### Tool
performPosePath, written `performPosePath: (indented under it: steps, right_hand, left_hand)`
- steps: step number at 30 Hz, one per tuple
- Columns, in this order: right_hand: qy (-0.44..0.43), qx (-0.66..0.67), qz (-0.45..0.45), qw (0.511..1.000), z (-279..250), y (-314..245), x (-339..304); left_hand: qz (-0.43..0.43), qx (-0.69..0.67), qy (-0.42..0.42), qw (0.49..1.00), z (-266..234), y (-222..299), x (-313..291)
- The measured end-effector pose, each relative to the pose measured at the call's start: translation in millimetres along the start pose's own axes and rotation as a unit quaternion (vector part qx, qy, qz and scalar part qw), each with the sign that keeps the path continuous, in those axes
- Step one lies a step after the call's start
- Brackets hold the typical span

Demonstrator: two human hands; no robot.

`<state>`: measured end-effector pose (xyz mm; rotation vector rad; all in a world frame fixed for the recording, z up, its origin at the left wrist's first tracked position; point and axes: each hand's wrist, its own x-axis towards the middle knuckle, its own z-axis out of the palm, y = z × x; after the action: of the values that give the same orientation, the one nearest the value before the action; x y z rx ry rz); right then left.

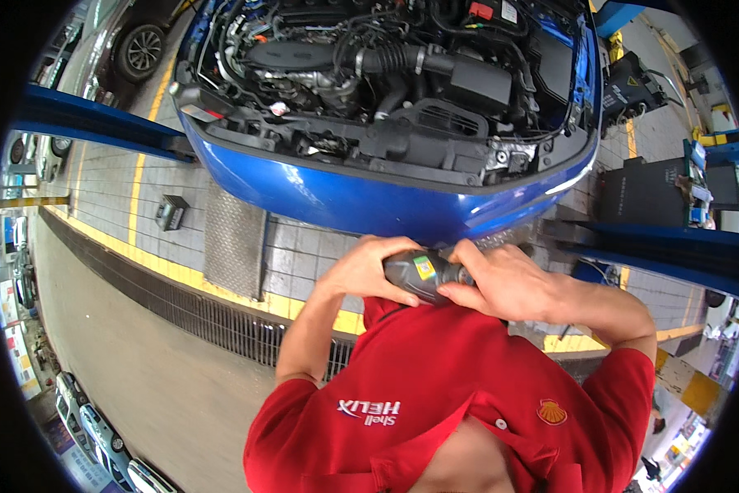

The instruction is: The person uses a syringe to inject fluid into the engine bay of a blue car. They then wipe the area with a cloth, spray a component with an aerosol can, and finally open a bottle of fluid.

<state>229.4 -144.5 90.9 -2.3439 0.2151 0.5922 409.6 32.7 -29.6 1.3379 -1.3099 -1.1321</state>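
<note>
Close in front of my chest, a dark grey plastic bottle (408,279) with a small green and yellow label lies on its side between my hands. My left hand (365,269) is wrapped round its body from the left. With thumb and fingers, my right hand (505,283) grips the narrower end of the bottle, where a cap or neck is partly covered. Just beyond my hands is the front of a blue car (337,193), its bonnet raised and the engine (304,57) exposed.
Blue lift arms reach in from the left (106,123) and right (665,251). A metal ramp plate (232,242) and a small dark box (170,212) lie on the tiled floor. A drain grating (197,320) runs behind. A dark cabinet (645,193) stands at the right.
</note>
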Motion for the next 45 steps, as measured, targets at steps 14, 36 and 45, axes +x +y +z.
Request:
performPosePath:
  steps: [14, 36, 45]
  right_hand:
    - [0.135, -0.130, -0.174, 0.967, 4.8, 19.6, -30.1]
    - [0.457, -0.018, 0.097, 0.884, 175.0, 59.4, -286.7]
    - [0.520, -0.021, 0.135, 0.843, 249.9, 59.1, -398.2]
  left_hand:
    - [-0.023, 0.013, -0.080, 0.996, -1.4, 11.9, 34.0]
    - [0.079, -0.020, -0.508, 0.857, 250.7, 54.5, 166.1]
    - [0.026, 0.003, -0.552, 0.833, 383.3, 84.6, 158.4]
